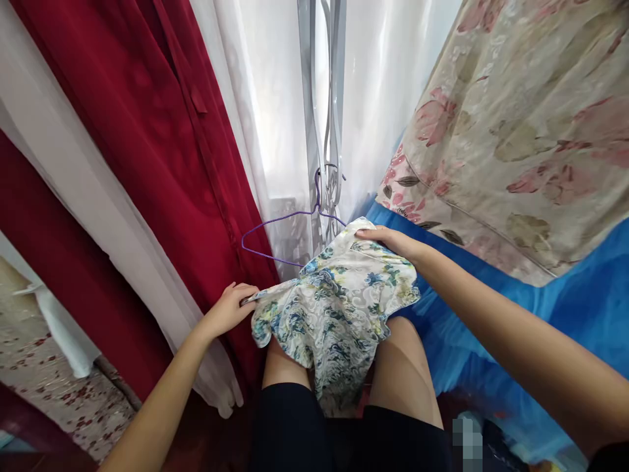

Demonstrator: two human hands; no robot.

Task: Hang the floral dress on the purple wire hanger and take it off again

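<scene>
A white garment (339,295) with a blue, green and yellow floral print hangs in front of my knees. My left hand (230,307) pinches its left shoulder edge. At the upper right of the garment, my right hand (388,241) grips the cloth, thumb on top, with the other fingers hidden behind it. A purple hanger (278,219) hangs by its hook just beyond the garment. The hanger's right arm goes in behind the cloth at the right shoulder, while its left arm is bare.
Grey-white straps (309,78) hang down at the hanger's hook. Dark red curtains (147,131) and white fabric (275,78) hang on the left and behind. To the right are a floral cloth (521,131) and bright blue tulle (472,328). My thighs (400,367) are below.
</scene>
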